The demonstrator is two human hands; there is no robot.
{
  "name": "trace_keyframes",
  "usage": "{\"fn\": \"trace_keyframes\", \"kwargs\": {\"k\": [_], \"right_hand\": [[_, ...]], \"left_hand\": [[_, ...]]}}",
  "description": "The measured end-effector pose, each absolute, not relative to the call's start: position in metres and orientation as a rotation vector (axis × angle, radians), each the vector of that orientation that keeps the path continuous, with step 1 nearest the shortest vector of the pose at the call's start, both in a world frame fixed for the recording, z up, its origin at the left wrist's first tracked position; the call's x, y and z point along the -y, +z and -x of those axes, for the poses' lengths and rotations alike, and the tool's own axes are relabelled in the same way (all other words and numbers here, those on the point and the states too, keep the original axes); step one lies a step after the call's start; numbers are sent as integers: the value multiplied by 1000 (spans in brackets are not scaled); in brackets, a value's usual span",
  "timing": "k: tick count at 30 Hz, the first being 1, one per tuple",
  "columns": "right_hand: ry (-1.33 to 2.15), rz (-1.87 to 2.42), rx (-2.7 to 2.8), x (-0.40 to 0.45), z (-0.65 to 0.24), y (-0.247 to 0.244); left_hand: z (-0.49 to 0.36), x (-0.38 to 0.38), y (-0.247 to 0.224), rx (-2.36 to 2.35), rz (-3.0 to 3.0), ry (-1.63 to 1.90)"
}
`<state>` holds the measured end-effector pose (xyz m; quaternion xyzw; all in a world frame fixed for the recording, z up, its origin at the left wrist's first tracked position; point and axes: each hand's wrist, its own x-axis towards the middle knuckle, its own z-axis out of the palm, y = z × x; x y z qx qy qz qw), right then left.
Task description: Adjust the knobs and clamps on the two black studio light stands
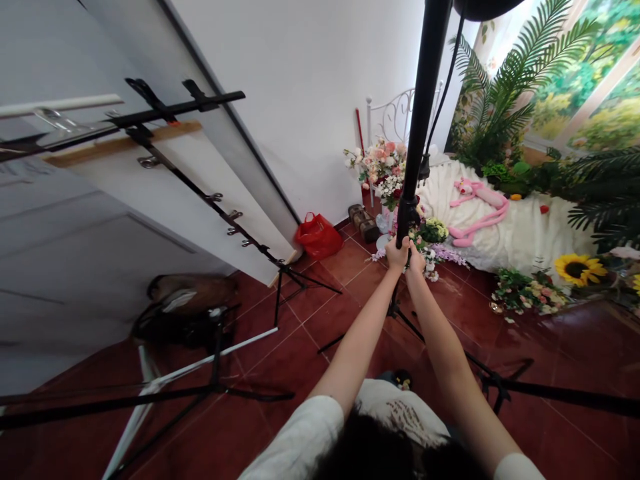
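Red-tiled floor (280, 360), white wall (310, 113) | your left hand (397, 253) and right hand (416, 258) both grip the black light stand (419, 133), side by side | it rises before you, near the white-draped bed (525, 233) where a pink panther plush (493, 195) lies

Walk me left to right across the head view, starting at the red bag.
Red bag → brown cylindrical object → left hand → right hand, both hands gripping the black pole → pink plush toy → large sunflower.
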<state>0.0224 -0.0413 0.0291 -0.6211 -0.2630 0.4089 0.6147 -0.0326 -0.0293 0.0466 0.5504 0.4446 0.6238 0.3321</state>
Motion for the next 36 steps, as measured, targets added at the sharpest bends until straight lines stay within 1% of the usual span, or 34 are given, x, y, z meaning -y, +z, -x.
{"fn": "trace_keyframes", "kwargs": {"k": [5, 8, 11, 16, 18, 21, 25, 26, 28, 31, 33, 36], "right_hand": [[928, 1424, 482, 56, -26, 26], [999, 1276, 292, 82, -37, 16], [1133, 1113, 151, 118, -58, -1], [1179, 1139, 2, 182, -98, -37], [1165, 1173, -35, 207, -113, -49], [1141, 1180, -49, 247, -137, -65], [1033, 1204, -43, 301, -176, -74], [1002, 1211, -56, 314, -187, -72], [932, 1222, -105, 336, -208, -63], [812, 1208, -189, 368, -240, -40], [727, 1171, -229, 389, -259, -21], [620, 1089, -273, 423, -283, 6]], "left_hand": [[30, 27, 47, -1172, -1422, 1649], [28, 27, 47, -1172, -1417, 1662], [27, 28, 48, -1193, -1420, 1674], [29, 38, 55, -1256, -1412, 1617], [29, 50, 59, -1273, -1397, 1618], [24, 79, 59, -1369, -1386, 1733], [5, 126, 30, -1621, -1243, 1861], [-3, 136, 19, -1650, -1182, 1833], [-22, 149, -2, -1558, -1128, 1671], [-64, 163, -18, -1154, -1233, 1262], [-101, 174, -13, -828, -1355, 1013], [-161, 205, 9, -428, -1475, 754]]}}
